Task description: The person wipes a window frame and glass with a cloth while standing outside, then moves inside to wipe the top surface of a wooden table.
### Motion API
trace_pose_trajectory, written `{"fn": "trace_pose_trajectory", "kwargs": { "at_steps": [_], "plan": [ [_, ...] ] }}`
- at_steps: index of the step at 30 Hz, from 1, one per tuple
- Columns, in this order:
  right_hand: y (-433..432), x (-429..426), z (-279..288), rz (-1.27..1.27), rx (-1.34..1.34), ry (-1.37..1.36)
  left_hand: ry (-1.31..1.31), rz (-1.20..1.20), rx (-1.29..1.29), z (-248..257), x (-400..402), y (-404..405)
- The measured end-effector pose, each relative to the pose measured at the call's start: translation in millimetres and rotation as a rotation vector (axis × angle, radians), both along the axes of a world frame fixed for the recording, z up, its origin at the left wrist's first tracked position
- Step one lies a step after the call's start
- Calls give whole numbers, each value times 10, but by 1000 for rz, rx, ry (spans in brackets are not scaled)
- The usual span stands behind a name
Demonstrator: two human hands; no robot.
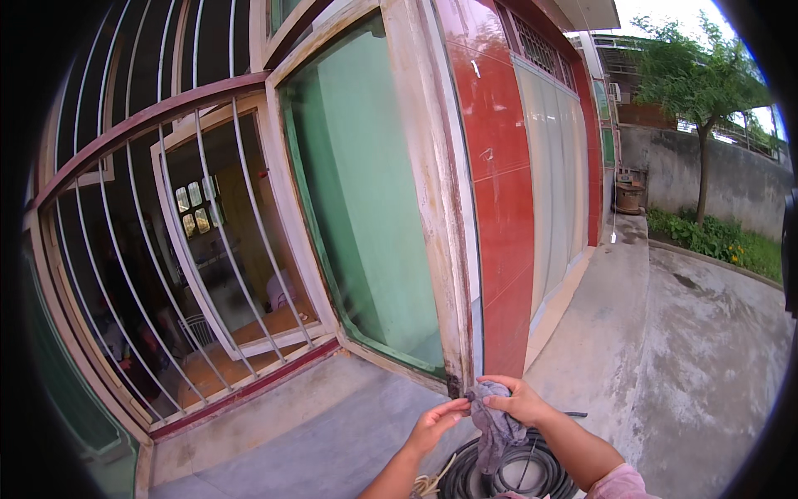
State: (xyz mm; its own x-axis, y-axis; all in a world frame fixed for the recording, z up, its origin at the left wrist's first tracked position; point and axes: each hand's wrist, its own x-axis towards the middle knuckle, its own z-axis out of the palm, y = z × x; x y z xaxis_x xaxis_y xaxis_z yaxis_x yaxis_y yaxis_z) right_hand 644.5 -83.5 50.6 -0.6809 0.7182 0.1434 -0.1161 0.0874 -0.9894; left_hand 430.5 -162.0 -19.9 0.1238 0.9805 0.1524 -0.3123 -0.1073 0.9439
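Note:
A damp-looking grey cloth [492,427] hangs bunched in my right hand [520,402], whose thumb presses on its upper part. My left hand [433,427] reaches in from the other side, fingertips at the cloth's left edge; whether they pinch it cannot be seen. Both hands are beside the dark, worn lower corner [455,383] of an open window sash. Its wooden frame [430,174] has peeling pale paint around a green-tinted glass pane [368,193].
Below my hands lie a coiled black hose [542,474] and a pale cord [427,485]. Metal window bars [206,249] stand left above a concrete ledge [280,430]. Red wall tiles [505,249] rise behind the sash. Concrete paving [686,374] runs right towards a tree [703,162].

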Motion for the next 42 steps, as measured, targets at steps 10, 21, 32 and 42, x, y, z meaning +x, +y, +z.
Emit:
{"fn": "trace_pose_trajectory", "kwargs": {
  "at_steps": [10, 21, 32, 42],
  "plan": [
    [535, -243, 4272, -961, 1537, 364, -949, 405, -675, -374, -439, 911],
    [764, -986, 4500, -1020, 1667, 190, -1062, 160, -81, -493, -280, 1169],
    [500, -882, 693, -844, 1311, 39, -1064, 139, -76, -408, -305, 1155],
    [-1, -122, -2558, -357, 549, -673, -804, 275, -505, -946, -401, 1015]
  ]
}}
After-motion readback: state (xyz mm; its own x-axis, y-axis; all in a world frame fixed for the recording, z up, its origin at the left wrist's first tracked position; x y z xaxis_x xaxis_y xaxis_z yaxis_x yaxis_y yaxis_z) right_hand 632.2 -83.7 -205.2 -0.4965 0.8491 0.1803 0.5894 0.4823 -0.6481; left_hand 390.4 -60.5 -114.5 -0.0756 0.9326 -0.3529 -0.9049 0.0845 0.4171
